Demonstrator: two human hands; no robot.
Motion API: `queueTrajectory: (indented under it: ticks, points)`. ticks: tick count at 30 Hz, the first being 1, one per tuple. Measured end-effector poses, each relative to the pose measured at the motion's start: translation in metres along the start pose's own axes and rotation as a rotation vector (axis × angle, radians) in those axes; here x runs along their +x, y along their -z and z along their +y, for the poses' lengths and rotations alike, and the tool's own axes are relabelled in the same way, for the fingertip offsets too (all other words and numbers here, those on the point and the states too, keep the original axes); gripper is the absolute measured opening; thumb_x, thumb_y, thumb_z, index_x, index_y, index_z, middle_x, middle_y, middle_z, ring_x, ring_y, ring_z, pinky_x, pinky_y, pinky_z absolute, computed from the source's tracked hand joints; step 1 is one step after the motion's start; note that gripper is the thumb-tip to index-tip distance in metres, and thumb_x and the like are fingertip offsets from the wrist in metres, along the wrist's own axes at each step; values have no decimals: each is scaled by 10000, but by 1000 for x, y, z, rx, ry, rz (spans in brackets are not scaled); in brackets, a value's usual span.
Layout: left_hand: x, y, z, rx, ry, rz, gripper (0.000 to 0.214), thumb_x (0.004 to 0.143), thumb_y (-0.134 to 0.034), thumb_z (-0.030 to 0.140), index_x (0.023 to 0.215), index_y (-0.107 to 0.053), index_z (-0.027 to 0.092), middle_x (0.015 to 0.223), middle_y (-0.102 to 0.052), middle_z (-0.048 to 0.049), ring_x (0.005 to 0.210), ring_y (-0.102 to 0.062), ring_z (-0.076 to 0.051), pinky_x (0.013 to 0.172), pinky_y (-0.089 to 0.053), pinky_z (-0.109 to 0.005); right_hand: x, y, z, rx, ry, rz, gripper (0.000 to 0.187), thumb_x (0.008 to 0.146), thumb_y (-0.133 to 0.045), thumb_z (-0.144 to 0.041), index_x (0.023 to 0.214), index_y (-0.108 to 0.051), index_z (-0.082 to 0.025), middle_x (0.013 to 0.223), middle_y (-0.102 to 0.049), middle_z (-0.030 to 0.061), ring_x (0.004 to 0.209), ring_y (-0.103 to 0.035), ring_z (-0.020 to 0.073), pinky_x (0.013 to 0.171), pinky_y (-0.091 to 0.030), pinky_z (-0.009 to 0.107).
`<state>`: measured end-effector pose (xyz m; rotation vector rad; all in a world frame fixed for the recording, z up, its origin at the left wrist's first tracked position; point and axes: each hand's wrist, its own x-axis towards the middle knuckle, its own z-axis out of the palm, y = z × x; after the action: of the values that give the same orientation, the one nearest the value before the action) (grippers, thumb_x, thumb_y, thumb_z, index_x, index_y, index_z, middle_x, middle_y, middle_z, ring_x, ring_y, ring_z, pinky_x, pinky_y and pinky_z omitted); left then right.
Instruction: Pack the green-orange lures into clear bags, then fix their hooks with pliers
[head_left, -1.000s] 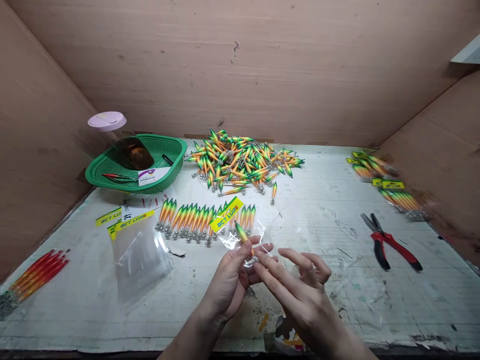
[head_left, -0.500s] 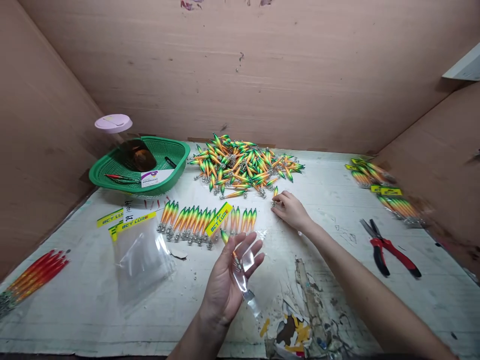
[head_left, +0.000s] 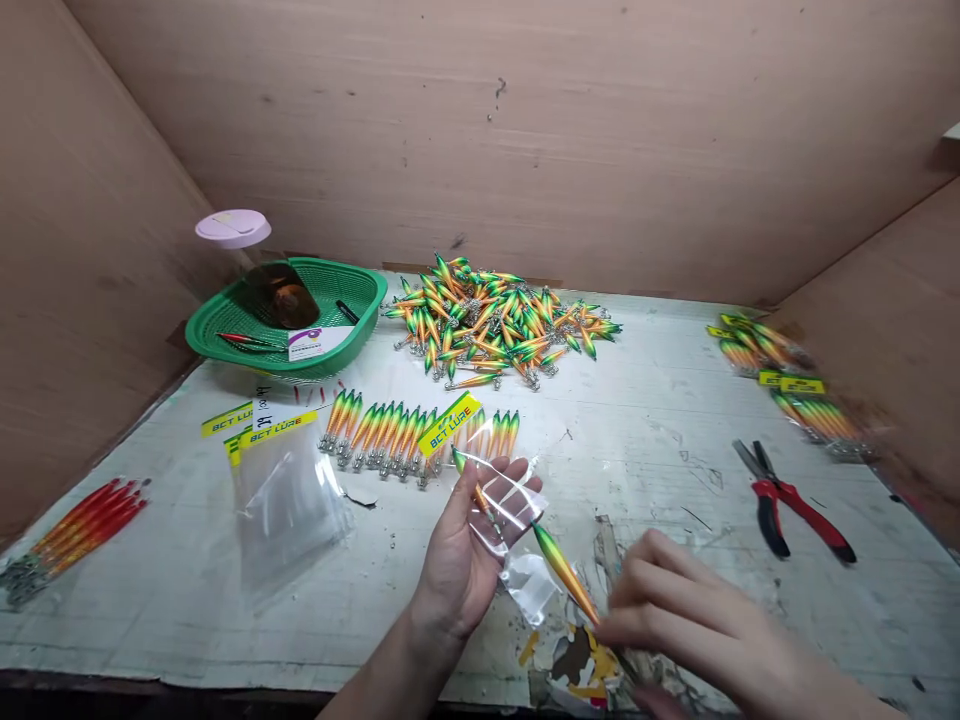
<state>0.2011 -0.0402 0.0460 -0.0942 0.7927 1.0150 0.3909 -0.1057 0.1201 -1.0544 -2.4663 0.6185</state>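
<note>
My left hand point(head_left: 463, 545) holds a clear plastic bag point(head_left: 501, 497) with a yellow "BCT LURE" header point(head_left: 448, 424); one green-orange lure is inside it. My right hand point(head_left: 694, 625), blurred near the front edge, pinches a green-orange lure point(head_left: 564, 572) whose tip points at the bag's opening. Just beyond the bag, a row of the same lures point(head_left: 390, 432) lies side by side on the table. A big heap of lures point(head_left: 499, 322) sits at the back middle.
A green basket point(head_left: 352, 340) stands back left with a pink lid point(head_left: 233, 228) beside it. Empty bags point(head_left: 281, 495) lie left, red lures point(head_left: 79, 525) far left. Red-handled pliers point(head_left: 791, 497) and filled bags point(head_left: 791, 385) lie right. Brown board walls enclose the white table point(head_left: 675, 420).
My right hand came back from the far heap to the front, now carrying a lure toward the bag. My left hand kept the bag in place.
</note>
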Motion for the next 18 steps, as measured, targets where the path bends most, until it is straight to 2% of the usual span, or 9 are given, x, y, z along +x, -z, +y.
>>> queueTrajectory:
  ticks: [4,8,11,14,16,18]
  points:
    - [-2,3,-3,28,38,-55,302,985,-477,302,1005,-694,93,1025,-762,-142,885,-741,-227,790,-601,-334,25,-36,7,-320,36,245,210,914,-508,-89,1045,-660,-150,878,-700,80,818,-582,198,700,-499,329]
    - [-2,8,-2,36,31,-92,294,982,-478,268,1043,-697,82,1012,-764,-148,902,-737,-232,868,-580,-370,30,-53,14,-475,81,401,213,946,-485,-91,1060,-665,-99,1014,-733,124,921,-580,239,782,-477,380]
    - [0,10,-2,28,29,-131,284,976,-485,250,1047,-701,80,1007,-765,-144,923,-733,-234,933,-555,-397,29,-59,14,-488,85,474,232,943,-474,-73,1060,-674,-87,1070,-718,164,964,-569,258,800,-471,394]
    - [0,11,-4,44,38,-140,286,969,-499,241,1112,-678,71,1019,-763,-156,965,-727,-253,954,-543,-405,29,-61,12,-472,85,525,258,938,-474,-57,1098,-671,-104,967,-717,139,903,-561,238,779,-456,394]
    - [-2,13,-4,61,42,-118,315,969,-498,237,1204,-632,74,1038,-759,-163,966,-729,-260,934,-553,-405,31,-58,15,-334,82,527,243,919,-535,-63,1112,-658,-145,925,-708,94,879,-566,217,774,-453,381]
    - [-5,17,-1,72,29,-99,368,963,-504,206,1313,-559,106,1073,-753,-160,958,-733,-260,906,-566,-411,35,-53,26,-139,11,585,237,918,-549,-80,1113,-625,-192,917,-688,59,878,-580,196,762,-472,355]
